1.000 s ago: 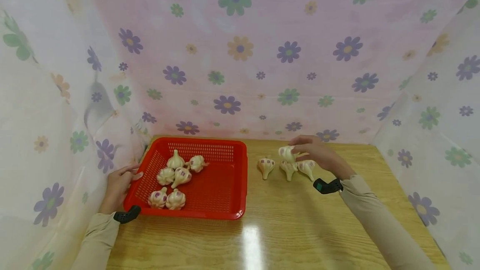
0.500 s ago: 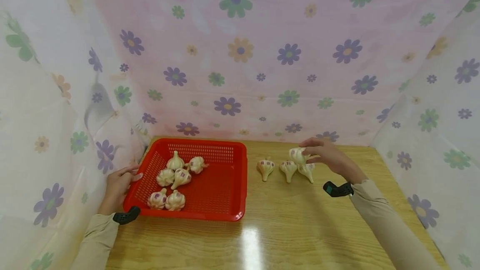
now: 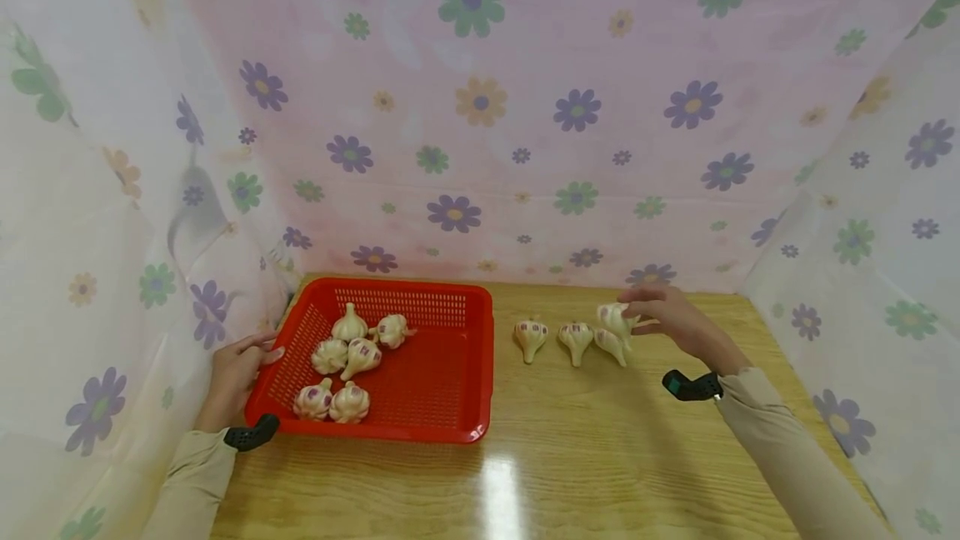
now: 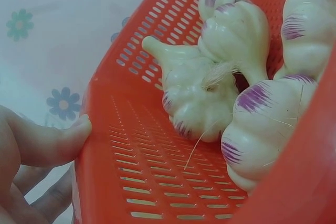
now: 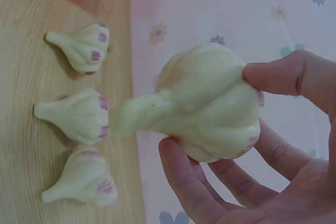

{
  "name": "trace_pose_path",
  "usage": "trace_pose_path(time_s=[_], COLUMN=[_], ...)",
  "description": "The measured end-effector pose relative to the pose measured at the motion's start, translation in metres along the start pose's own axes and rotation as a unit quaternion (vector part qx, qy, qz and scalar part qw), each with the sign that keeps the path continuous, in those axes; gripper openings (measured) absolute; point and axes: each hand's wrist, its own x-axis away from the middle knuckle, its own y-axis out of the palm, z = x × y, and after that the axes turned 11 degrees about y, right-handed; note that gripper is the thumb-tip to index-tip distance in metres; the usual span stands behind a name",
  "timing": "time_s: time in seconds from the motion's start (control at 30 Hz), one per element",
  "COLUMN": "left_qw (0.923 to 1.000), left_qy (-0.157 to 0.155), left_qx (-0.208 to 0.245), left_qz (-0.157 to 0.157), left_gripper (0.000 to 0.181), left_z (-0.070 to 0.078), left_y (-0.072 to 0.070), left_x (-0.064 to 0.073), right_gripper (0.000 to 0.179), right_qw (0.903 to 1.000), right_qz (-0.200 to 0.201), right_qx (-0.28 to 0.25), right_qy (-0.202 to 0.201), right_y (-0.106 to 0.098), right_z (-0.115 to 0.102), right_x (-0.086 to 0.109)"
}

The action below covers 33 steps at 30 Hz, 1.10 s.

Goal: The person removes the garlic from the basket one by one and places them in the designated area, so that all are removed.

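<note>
My right hand [image 3: 678,323] holds a garlic bulb [image 5: 210,100] between thumb and fingers, above the right end of a row on the table. That row has three bulbs: a left one [image 3: 531,340], a middle one [image 3: 576,342] and a right one [image 3: 611,344], partly behind the held bulb in the head view. At the left, my left hand [image 3: 238,377] grips the side rim of a red plastic basket [image 3: 480,373], its thumb [image 4: 58,142] on the rim and fingers outside. Several garlic bulbs lie in the basket's left half, among them one with an upright stem [image 3: 350,323].
The wooden table [image 3: 585,457] carries the basket and the row. A flowered cloth [image 3: 525,107] hangs behind and on both sides, close to the table's back edge. Light glares off the table [image 3: 501,490] near the front.
My right hand has moved to the right with the held garlic bulb, from above the middle bulb to above the right-hand one. The left hand stays on the basket rim.
</note>
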Motion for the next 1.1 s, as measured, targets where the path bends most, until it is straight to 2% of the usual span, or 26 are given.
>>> trace_pose_path(time_s=[0.43,0.67,1.1], left_qw=[1.0,0.9998,0.9998], left_qy=[0.001,0.007,0.009], left_qx=[-0.008,-0.016,-0.016], left_qz=[0.004,0.0,0.003], left_gripper=[0.054,0.054,0.053], left_z=[0.002,0.002,0.001], left_y=[0.001,0.001,0.001], left_x=[0.002,0.002,0.001], right_gripper=[0.049,0.048,0.048], right_qw=[0.9997,0.9997,0.9988], right_qz=[0.017,0.024,0.038], right_qx=[0.01,0.004,0.023], right_qy=[-0.012,-0.001,0.024], right_y=[-0.016,-0.021,-0.03], right_z=[0.027,0.037,0.057], right_x=[0.001,-0.001,-0.007])
